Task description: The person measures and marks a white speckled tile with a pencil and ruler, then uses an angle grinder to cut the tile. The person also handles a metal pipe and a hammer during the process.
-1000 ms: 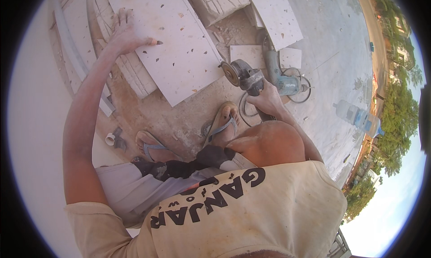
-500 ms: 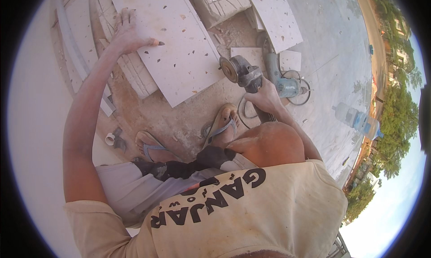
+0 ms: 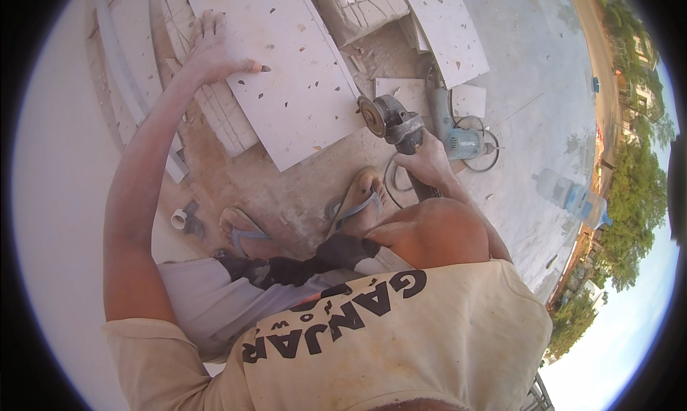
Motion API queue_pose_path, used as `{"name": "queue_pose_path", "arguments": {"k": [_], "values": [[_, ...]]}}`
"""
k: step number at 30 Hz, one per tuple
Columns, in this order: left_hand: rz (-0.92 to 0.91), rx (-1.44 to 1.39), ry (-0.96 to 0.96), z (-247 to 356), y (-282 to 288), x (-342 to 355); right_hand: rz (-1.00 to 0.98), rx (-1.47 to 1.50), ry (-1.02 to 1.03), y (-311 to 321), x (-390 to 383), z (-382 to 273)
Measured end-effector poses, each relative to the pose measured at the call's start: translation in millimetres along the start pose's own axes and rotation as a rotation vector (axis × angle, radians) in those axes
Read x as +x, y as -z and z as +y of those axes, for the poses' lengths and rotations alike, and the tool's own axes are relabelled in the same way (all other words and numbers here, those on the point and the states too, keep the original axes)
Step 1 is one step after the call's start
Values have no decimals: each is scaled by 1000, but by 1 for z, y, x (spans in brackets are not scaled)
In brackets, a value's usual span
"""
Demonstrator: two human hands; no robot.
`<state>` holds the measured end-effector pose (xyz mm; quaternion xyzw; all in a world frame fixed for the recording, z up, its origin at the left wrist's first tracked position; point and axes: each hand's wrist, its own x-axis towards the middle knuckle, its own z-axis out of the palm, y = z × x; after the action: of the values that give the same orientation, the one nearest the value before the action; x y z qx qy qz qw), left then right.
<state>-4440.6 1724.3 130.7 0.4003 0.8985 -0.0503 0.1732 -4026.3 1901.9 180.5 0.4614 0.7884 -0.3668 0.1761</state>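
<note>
A large white terrazzo-look slab (image 3: 286,75) with dark and brown flecks lies tilted in front of me. My left hand (image 3: 215,53) rests on its left edge, fingers spread, thumb stretched across the face. An angle grinder (image 3: 402,125) is in my right hand (image 3: 429,159), which wraps round its body above my right knee. The grinder's brown disc (image 3: 372,116) faces left, close to the slab's right corner; whether the two touch I cannot tell. Under the slab's left side sit pale scored blocks (image 3: 225,121).
Right of the grinder lies a teal corded power tool (image 3: 464,143) with a looped cable. Another flecked slab (image 3: 451,35) and a scored block (image 3: 361,10) lie beyond. A big clear water bottle (image 3: 569,196) stands far right. A pipe fitting (image 3: 187,219) lies near my sandalled feet (image 3: 365,196).
The view has shifted slightly, so everything sits a little farther right in it. Against the slab, both hands and the grinder keep nearly the same places.
</note>
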Motion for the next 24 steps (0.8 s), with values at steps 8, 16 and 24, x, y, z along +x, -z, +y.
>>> {"name": "queue_pose_path", "arguments": {"k": [8,16,24], "values": [[63,22,-4,-2,-9,3,1,-41,16,6,1,-2],[64,12,5,-3,-11,3,-15,-40,-11,4,8,-3],[41,37,21,1,-7,1,-10,-3,13,6,7,-12]]}}
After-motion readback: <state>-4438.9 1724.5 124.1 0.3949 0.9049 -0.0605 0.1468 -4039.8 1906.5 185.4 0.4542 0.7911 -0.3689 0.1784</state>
